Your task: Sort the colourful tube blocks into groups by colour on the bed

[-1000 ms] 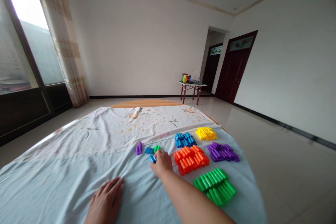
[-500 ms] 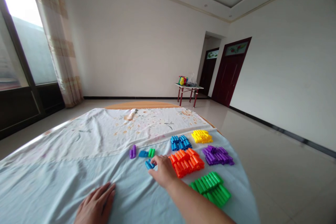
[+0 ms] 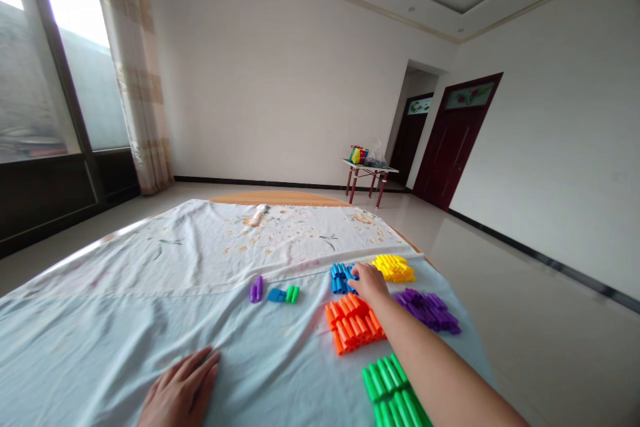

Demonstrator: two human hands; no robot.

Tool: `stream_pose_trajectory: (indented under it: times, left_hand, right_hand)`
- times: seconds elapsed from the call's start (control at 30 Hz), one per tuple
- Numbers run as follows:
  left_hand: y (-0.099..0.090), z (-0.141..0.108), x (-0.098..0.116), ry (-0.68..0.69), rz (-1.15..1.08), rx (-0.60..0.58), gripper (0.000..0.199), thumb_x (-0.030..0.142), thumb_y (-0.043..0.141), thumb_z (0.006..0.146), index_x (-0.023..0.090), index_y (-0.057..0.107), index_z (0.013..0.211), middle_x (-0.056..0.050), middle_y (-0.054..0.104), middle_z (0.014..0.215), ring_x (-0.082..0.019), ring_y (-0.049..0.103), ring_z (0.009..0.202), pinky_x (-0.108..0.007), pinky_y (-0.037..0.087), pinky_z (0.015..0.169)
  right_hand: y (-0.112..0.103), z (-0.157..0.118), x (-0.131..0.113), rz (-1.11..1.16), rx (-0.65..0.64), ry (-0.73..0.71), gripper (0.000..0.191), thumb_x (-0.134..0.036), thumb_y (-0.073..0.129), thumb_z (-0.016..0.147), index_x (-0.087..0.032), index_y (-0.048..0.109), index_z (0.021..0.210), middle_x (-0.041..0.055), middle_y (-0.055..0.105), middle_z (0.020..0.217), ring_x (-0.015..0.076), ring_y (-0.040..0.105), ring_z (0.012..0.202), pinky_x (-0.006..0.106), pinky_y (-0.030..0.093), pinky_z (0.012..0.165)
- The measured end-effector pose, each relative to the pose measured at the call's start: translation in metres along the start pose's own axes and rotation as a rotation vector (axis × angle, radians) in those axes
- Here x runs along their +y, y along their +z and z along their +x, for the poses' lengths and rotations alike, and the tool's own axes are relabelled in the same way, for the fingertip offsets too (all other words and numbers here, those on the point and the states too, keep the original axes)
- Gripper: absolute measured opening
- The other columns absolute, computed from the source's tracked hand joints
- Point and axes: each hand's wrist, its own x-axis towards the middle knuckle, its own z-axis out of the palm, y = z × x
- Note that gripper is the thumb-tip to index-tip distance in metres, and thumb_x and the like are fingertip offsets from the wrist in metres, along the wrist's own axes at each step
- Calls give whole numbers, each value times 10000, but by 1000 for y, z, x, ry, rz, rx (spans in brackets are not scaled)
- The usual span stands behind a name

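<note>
My right hand (image 3: 370, 282) reaches over the table's right side. Its bent fingers are closed at the right edge of a pile of blue plastic tube-shaped blocks (image 3: 342, 279); the fingertips partly hide what they grip. Below its wrist lie stacked orange tube blocks (image 3: 353, 323). My left hand (image 3: 181, 388) rests palm down at the lower left, fingers stretched out on the cloth and nothing in it. Midway across the table sit a purple pair of blocks (image 3: 256, 289), a flat blue piece (image 3: 277, 295) and a green pair (image 3: 293, 294) touching it.
Yellow blocks (image 3: 394, 268) and purple blocks (image 3: 429, 311) are heaped along the right edge, green blocks (image 3: 393, 387) nearer me, partly under my forearm. A wrinkled pale cloth (image 3: 250, 347) covers the round table. A small table (image 3: 370, 165) with bags stands farther back.
My right hand has moved right and away from me to the blue pile. The blue piece at its fingers no longer lies at its earlier spot. My left hand stays put; the view has shifted slightly.
</note>
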Motion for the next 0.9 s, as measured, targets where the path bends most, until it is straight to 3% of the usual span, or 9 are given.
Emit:
stream_pose_trajectory:
  times: [0.33,0.43,0.6,0.77,0.9]
  left_hand:
    - [-5,-3,4,-14,-5,-1,437,470,328,822,315,645,1080,21,597,1237,-233,481,1187,-439,348,1028]
    - [-7,-3,5,-11,-18,8,426,459,339,823,314,645,1080,18,602,1230,-233,488,1179,-437,350,1026]
    - [-8,-3,7,-13,-25,18,417,451,349,828,316,630,1104,12,603,1231,-236,490,1176,-437,358,1017]
    - [-10,-5,10,3,-40,34,413,449,339,845,321,611,1128,12,604,1230,-227,482,1185,-429,356,1019]
    - [-14,-6,12,-1,-49,18,425,452,319,854,313,615,1126,9,600,1235,-225,481,1186,-429,353,1021]
  right_hand:
    - [13,4,-9,-44,-99,40,145,-327,672,669,-254,668,794,22,692,870,206,599,884,279,370,723]
    - [8,2,-10,-38,-69,34,111,-332,608,730,-253,677,767,30,691,869,211,593,892,300,366,739]
    - [-5,-3,-19,22,9,-17,212,-256,485,825,-241,695,809,65,683,891,221,566,927,322,363,769]
    - [-13,-21,-59,177,34,-220,258,-226,454,862,-263,678,984,31,671,967,180,540,968,280,354,836]
    - [-2,-46,-101,283,-15,-399,271,-216,482,856,-297,663,1041,0,672,966,160,533,972,255,358,848]
